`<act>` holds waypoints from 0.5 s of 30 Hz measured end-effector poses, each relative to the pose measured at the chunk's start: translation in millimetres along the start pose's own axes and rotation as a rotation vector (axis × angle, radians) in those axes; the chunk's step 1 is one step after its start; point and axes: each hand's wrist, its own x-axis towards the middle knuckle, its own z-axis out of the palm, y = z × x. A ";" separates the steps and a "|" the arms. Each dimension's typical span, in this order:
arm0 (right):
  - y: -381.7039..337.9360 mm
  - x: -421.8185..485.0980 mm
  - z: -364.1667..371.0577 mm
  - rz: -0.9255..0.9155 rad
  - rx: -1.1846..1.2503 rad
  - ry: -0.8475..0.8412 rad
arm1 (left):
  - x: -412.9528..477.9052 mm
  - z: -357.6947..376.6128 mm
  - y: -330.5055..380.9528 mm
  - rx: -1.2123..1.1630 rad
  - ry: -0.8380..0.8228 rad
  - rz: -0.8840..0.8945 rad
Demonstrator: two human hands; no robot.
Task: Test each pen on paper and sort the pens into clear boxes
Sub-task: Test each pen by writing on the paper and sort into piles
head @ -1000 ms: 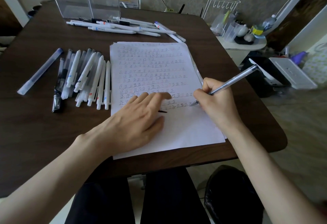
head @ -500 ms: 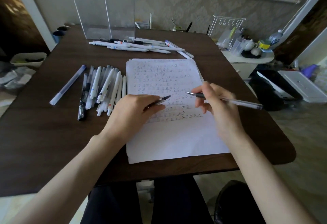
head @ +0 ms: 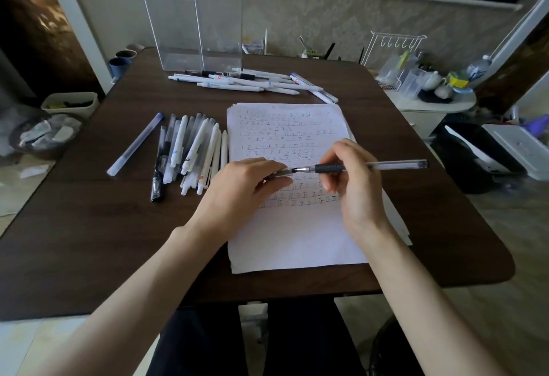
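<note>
I see both hands over the paper (head: 297, 245), which lies on the dark table (head: 89, 227) with rows of small test marks across its upper half. My right hand (head: 353, 185) has its grip closed on a clear pen (head: 386, 165) at the black rubber section, the barrel held roughly level and running out to the right, its metal tip pointing left. My left hand (head: 243, 185) has its grip closed on the pen's cap (head: 279, 173), pinched between thumb and fingers just left of the tip. The tip sits right at the mouth of the cap; I cannot tell whether it is already inside. Both are held above the written rows, not touching the sheet as far as I can see.

Left of the paper lies a bundle of pens (head: 190, 153), mostly white, with one frosted pen (head: 135, 144) lying apart on its left. A second group of white pens (head: 252, 83) lies beyond the top of the paper, just in front of the two tall clear boxes (head: 190, 13) standing upright side by side at the far edge of the table.
</note>
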 end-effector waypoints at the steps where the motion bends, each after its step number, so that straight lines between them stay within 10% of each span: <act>1: -0.1 -0.4 0.9 0.009 -0.019 -0.021 | 0.1 -0.1 -0.1 -0.009 -0.009 0.012; 15: -4.1 2.0 21.6 0.128 0.034 0.061 | -6.5 6.1 7.4 0.016 -0.027 0.150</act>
